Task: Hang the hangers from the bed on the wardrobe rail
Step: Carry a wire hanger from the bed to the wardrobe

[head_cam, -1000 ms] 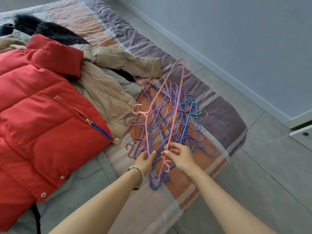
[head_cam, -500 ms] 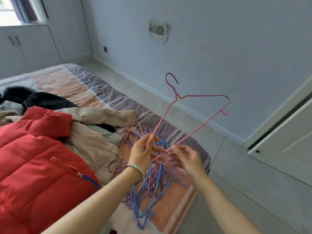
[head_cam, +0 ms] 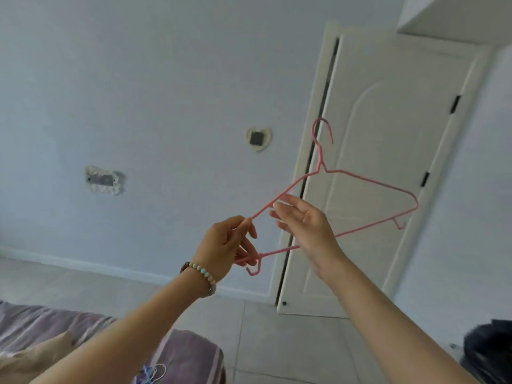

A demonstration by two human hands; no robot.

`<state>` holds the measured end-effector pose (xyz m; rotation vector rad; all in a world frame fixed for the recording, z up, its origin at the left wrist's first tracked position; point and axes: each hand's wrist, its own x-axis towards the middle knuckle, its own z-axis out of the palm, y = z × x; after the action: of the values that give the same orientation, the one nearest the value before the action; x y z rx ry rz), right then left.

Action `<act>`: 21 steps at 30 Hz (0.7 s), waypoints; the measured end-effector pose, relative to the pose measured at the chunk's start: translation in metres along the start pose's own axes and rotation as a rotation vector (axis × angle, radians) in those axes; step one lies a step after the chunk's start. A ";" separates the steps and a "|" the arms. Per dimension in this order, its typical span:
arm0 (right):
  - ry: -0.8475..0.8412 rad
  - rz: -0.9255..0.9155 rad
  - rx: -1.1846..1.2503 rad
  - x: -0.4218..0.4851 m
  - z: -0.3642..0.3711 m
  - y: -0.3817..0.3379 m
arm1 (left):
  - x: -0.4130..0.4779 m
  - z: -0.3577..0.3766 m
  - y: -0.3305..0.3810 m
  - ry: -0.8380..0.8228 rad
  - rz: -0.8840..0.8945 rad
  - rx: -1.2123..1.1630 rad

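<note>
Nothing blocks the pink hanger (head_cam: 360,228), held in the air before the white door (head_cam: 374,120) (bed (head_cam: 194,347) at 7 o'clock). Its hook points to 12 and its bar runs roughly 8 to 2. Our left hand (head_cam: 227,245) pinches its corner; our right hand (head_cam: 304,225) is open in front.

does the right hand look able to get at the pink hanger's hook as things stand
Probably yes. The right hand is open and holds nothing, the hook of the pink hanger stands just above it with only air between, and the left hand pinches the hanger's corner, steadying it.
</note>
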<state>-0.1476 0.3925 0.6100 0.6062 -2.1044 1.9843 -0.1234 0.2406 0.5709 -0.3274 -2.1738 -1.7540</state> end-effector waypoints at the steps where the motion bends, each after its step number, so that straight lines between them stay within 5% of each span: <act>1: 0.038 -0.026 -0.005 -0.005 -0.019 -0.019 | 0.005 0.014 0.021 -0.043 0.036 -0.004; 11: 0.457 -0.205 -0.144 -0.105 -0.197 -0.155 | 0.002 0.185 0.190 -0.506 0.312 -0.148; 21: 0.798 -0.345 -0.268 -0.200 -0.358 -0.206 | -0.051 0.353 0.286 -0.821 0.351 -0.288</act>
<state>0.0674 0.7743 0.7485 0.0778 -1.5842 1.3870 -0.0069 0.6483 0.7415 -1.6348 -2.1016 -1.9097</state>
